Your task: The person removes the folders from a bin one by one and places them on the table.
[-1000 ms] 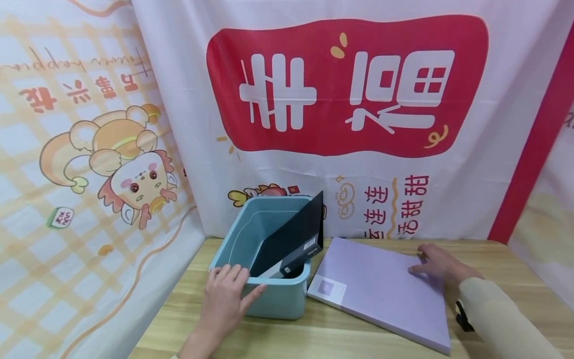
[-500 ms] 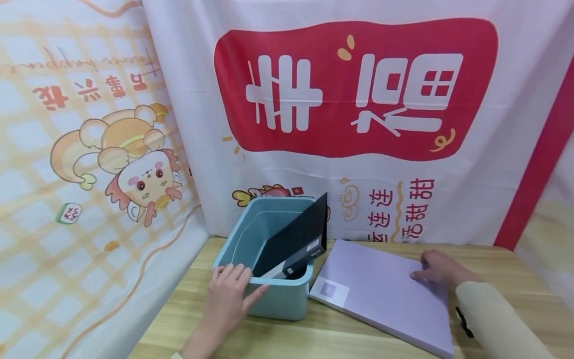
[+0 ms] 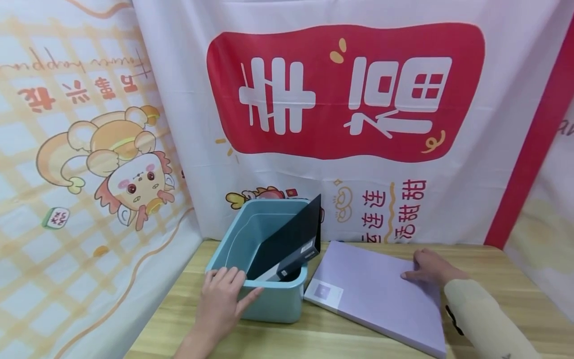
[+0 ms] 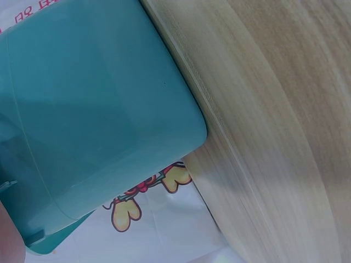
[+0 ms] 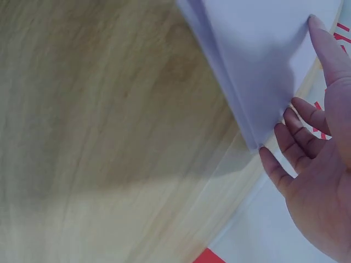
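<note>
A teal plastic bin (image 3: 273, 301) stands on the table. My left hand (image 3: 220, 298) grips its near rim at the left corner, fingers over the edge and thumb along the outer wall. Inside the bin a black folder (image 3: 287, 242) leans diagonally, its labelled spine rising past the right rim. To the bin's right a lilac folder (image 3: 376, 294) lies flat, a white label at its left corner. At its far right edge is my right hand (image 3: 430, 268). The right wrist view shows the thumb (image 5: 329, 52) on the cover and the fingertips along the edge.
The wooden table (image 3: 502, 299) runs up to a printed white cloth (image 3: 188, 75) hanging behind it. A second patterned cloth (image 3: 27, 179) hangs along the left side. The bin's back end is close to the rear cloth.
The head view has shifted slightly. Both hands, the bin and the two folders keep their places relative to one another.
</note>
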Motion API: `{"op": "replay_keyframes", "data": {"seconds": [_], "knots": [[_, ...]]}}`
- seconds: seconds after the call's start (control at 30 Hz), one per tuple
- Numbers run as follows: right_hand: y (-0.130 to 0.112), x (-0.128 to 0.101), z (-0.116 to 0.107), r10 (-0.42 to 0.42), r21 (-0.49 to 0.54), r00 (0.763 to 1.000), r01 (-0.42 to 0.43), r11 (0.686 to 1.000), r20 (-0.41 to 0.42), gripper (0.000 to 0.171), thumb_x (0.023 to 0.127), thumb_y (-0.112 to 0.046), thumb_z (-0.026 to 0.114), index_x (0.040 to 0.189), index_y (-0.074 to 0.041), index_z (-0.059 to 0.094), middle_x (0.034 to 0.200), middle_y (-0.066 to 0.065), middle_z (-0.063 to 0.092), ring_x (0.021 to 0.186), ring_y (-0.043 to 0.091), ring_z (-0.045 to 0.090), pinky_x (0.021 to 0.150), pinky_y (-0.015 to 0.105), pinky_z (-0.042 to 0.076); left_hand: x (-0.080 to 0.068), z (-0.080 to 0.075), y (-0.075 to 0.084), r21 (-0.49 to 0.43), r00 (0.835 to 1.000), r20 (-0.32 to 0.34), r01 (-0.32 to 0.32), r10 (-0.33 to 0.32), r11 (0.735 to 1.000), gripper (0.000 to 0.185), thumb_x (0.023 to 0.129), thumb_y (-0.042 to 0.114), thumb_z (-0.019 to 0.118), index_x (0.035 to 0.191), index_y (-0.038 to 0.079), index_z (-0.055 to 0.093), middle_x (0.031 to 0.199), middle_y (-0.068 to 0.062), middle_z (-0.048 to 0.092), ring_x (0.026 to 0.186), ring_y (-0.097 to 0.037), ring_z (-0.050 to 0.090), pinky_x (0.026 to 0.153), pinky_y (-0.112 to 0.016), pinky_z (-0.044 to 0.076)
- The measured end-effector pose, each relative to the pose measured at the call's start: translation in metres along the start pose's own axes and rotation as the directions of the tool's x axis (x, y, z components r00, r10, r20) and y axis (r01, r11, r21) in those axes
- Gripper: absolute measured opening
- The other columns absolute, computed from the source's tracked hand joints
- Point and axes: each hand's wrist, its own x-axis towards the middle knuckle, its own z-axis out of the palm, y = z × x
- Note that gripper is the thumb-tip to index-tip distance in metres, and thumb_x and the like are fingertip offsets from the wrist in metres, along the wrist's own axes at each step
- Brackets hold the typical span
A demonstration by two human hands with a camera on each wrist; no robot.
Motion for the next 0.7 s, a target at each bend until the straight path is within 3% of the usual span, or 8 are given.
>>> {"op": "replay_keyframes", "data": {"seconds": [0.37, 0.7], "knots": [[0.0, 0.008, -0.004, 0.065, 0.001, 0.996, -0.065, 0.998, 0.056, 0.058, 0.078, -0.051, 0.085, 0.096, -0.002, 0.06, 0.086, 0.008, 0.059, 0.078, 0.024, 0.056, 0.074, 0.045, 0.051, -0.001, 0.0, 0.0, 0.002, 1.0, -0.004, -0.002, 0.002, 1.0, 0.041, 0.092, 0.062, 0.065, 0.081, 0.025, 0.053, 0.076, 0.014, 0.043, 0.072, -0.011, 0.041, 0.081, -0.047, 0.047], [0.005, 0.012, -0.005, 0.059, -0.007, 0.995, -0.058, 0.998, 0.078, 0.064, 0.078, -0.057, 0.083, 0.099, -0.002, 0.059, 0.088, 0.008, 0.059, 0.081, 0.025, 0.057, 0.077, 0.048, 0.051, -0.001, 0.0, 0.0, -0.002, 1.0, 0.006, 0.007, -0.007, 1.0, 0.04, 0.093, 0.063, 0.065, 0.082, 0.026, 0.054, 0.076, 0.015, 0.044, 0.073, -0.01, 0.041, 0.082, -0.044, 0.046]]}}
